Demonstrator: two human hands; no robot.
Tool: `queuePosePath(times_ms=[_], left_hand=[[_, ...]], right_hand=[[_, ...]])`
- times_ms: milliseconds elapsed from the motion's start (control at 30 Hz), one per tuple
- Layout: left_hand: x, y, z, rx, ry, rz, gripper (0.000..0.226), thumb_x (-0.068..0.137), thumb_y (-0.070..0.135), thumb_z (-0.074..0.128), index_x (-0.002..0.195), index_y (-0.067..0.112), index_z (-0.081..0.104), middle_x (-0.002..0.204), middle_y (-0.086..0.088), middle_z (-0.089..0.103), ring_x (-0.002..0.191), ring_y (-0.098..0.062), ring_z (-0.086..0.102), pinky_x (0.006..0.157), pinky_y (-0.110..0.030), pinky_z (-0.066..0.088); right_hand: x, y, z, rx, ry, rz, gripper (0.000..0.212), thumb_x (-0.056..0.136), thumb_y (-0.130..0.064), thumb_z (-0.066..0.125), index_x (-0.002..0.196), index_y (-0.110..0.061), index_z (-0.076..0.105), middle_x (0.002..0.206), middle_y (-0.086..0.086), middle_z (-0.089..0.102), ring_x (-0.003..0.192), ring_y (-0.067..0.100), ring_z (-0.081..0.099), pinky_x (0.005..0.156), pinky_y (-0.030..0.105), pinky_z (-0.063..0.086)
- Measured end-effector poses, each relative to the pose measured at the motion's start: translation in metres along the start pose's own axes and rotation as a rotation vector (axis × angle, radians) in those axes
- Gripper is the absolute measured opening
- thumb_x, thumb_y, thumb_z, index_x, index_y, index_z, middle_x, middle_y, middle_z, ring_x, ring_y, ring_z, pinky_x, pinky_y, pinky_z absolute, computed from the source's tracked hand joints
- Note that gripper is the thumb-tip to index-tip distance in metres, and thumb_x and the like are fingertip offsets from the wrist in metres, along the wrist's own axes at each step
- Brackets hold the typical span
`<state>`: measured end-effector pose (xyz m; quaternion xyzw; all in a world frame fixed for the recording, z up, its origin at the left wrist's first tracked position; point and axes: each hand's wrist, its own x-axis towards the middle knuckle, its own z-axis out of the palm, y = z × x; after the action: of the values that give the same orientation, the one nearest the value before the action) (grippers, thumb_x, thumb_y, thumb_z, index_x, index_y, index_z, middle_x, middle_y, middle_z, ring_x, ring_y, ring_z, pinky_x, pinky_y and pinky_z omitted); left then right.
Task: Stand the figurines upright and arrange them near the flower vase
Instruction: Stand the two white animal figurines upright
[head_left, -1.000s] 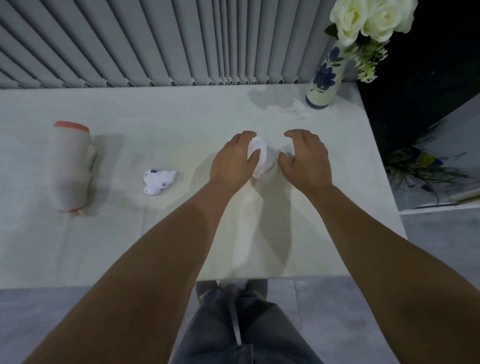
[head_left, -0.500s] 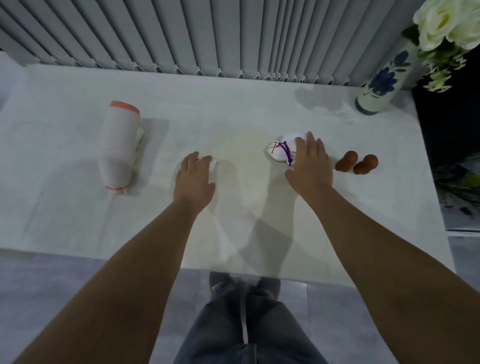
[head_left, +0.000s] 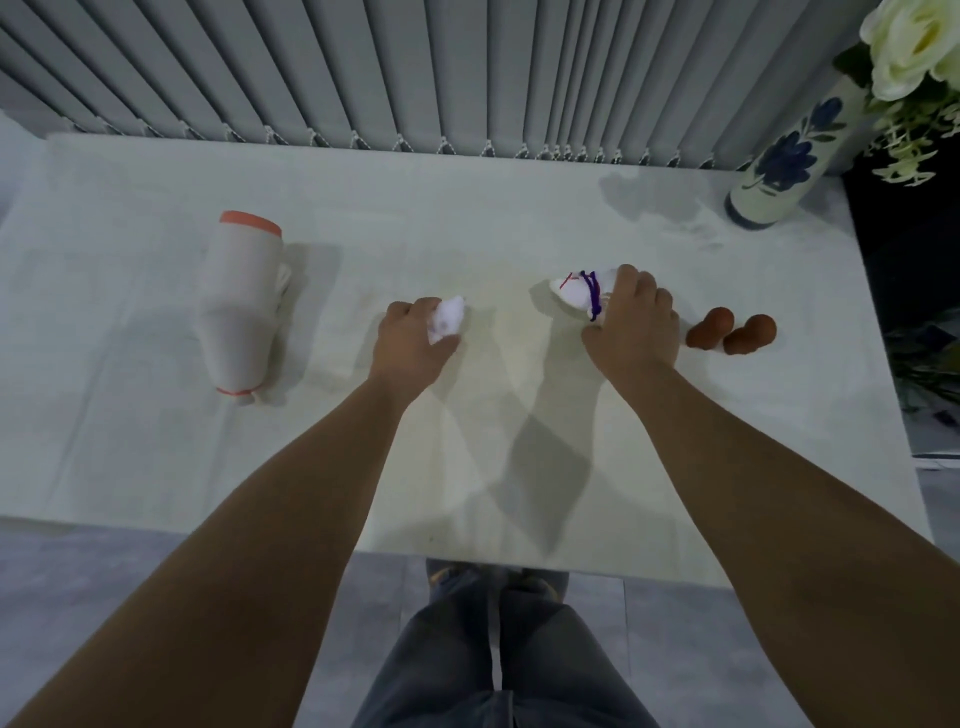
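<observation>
My left hand (head_left: 413, 348) is closed around a small white figurine (head_left: 448, 320) at the middle of the white table (head_left: 519, 218). My right hand (head_left: 634, 332) grips a white figurine with a purple cord (head_left: 582, 291), which lies on its side. A brown two-lobed figurine (head_left: 730, 335) lies on the table just right of my right hand. A large white figurine with orange ends (head_left: 241, 306) lies on its side at the left. The blue-flowered vase (head_left: 784, 166) with white roses stands at the far right corner.
Grey vertical blinds (head_left: 415, 67) run along the table's back edge. Beyond the table's right edge, dark plant leaves (head_left: 924, 374) sit lower down. My legs (head_left: 493, 649) stand at the table's front edge over a grey floor.
My left hand left the corded figurine, moved left and closed on the small white figurine. My right hand now grips the corded figurine. The view has shifted left.
</observation>
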<state>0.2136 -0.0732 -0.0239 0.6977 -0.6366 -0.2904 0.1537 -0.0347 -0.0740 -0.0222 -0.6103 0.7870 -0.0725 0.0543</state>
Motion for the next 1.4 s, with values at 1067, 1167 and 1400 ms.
queuePosePath(times_ms=[1067,1167,1400], left_hand=[[0.009,0.053,0.023,-0.086,-0.115,0.029,0.035,0.079,0.03,0.076,0.089,0.015,0.046,0.084,-0.002,0.058,0.078,-0.024,0.053,0.065,-0.028,0.038],[0.013,0.055,0.027,-0.104,-0.112,0.043,0.029,0.08,0.029,0.074,0.09,0.015,0.051,0.085,-0.001,0.059,0.078,-0.023,0.054,0.064,-0.029,0.038],[0.027,0.061,0.037,-0.151,-0.102,0.086,0.025,0.08,0.021,0.072,0.101,0.012,0.063,0.1,-0.009,0.065,0.087,-0.026,0.06,0.075,-0.032,0.044]], right_hand=[[0.004,0.019,-0.009,0.12,-0.108,-0.222,0.046,0.076,-0.017,0.071,0.118,-0.009,0.055,0.107,0.012,0.063,0.093,0.035,0.059,0.079,0.037,0.041],[0.011,0.022,-0.01,0.127,-0.11,-0.227,0.043,0.076,-0.015,0.071,0.114,-0.007,0.054,0.102,0.013,0.064,0.086,0.035,0.058,0.07,0.032,0.034],[0.026,0.044,-0.022,-0.003,-0.106,-0.231,0.038,0.078,-0.017,0.068,0.111,-0.009,0.05,0.096,0.009,0.063,0.073,0.025,0.05,0.074,0.034,0.035]])
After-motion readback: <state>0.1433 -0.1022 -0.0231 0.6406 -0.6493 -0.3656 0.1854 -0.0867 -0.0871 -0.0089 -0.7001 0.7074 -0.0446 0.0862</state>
